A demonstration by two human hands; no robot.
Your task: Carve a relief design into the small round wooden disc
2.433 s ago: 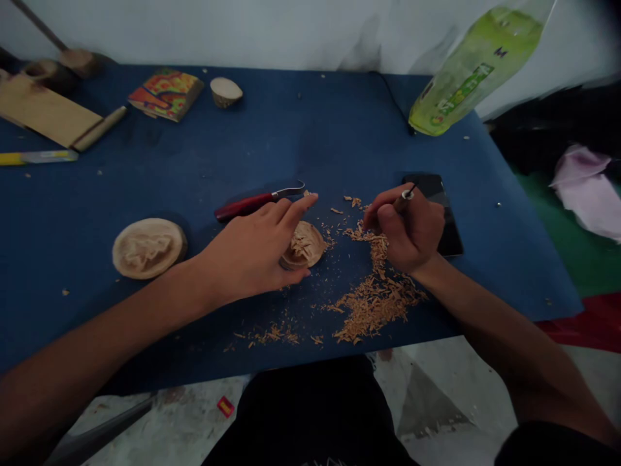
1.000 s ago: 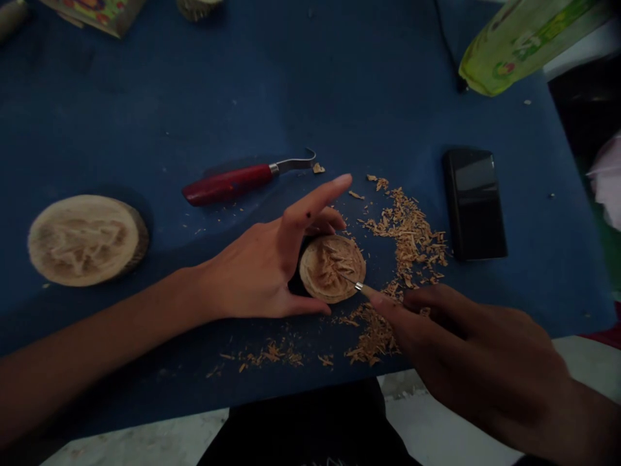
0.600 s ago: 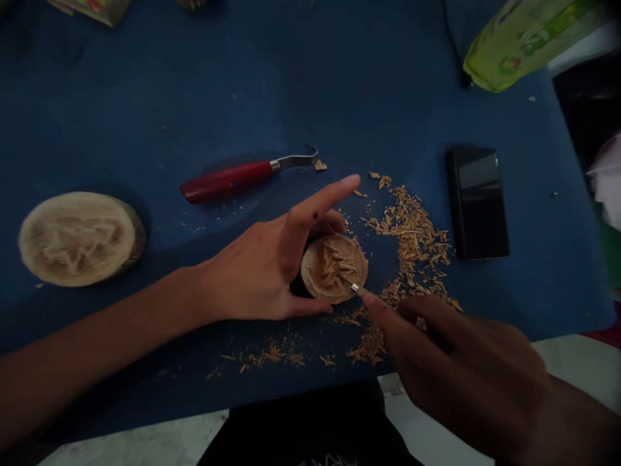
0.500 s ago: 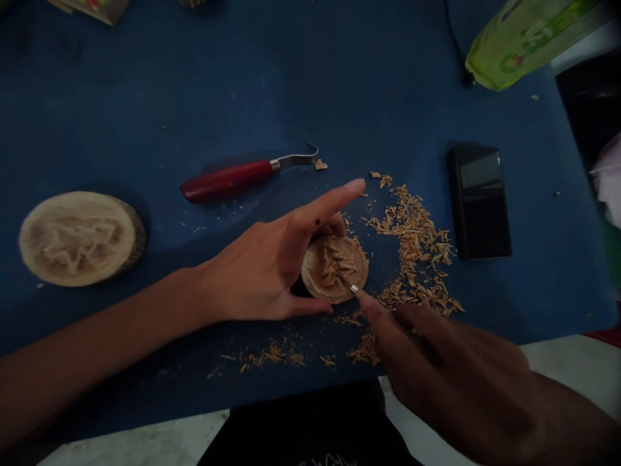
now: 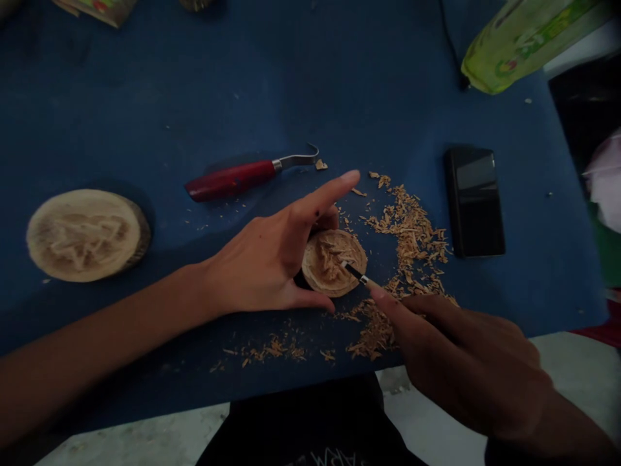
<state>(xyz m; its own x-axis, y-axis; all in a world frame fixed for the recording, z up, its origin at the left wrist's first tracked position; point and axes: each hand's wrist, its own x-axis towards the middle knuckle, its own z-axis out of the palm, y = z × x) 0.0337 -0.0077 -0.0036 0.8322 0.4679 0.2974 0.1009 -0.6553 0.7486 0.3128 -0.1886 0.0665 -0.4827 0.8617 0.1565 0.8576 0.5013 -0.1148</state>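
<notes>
A small round wood slice [image 5: 328, 279] with a relief carved into its face lies on the blue table. My left hand [image 5: 274, 259] grips its left side, thumb along the near edge and bent fingers at the far edge. The index finger points away past the slice. In my right hand [image 5: 451, 349] is a thin carving chisel [image 5: 359, 275], its handle mostly hidden by the fingers. Its blade tip is over the carved hollow; I cannot tell whether it touches the wood. Beyond my left hand lies a red-handled hook knife [image 5: 233, 180].
A larger carved oval wood slice [image 5: 87, 236] sits at the left. Wood shavings [image 5: 412, 233] are scattered around the small slice, mostly to its right. A black phone-like device [image 5: 475, 202] lies farther right. A green package [image 5: 514, 52] is at the far right corner.
My right hand has moved a little to the right, drawing the chisel back so that more of its blade shows. My left hand keeps its grip on the slice.
</notes>
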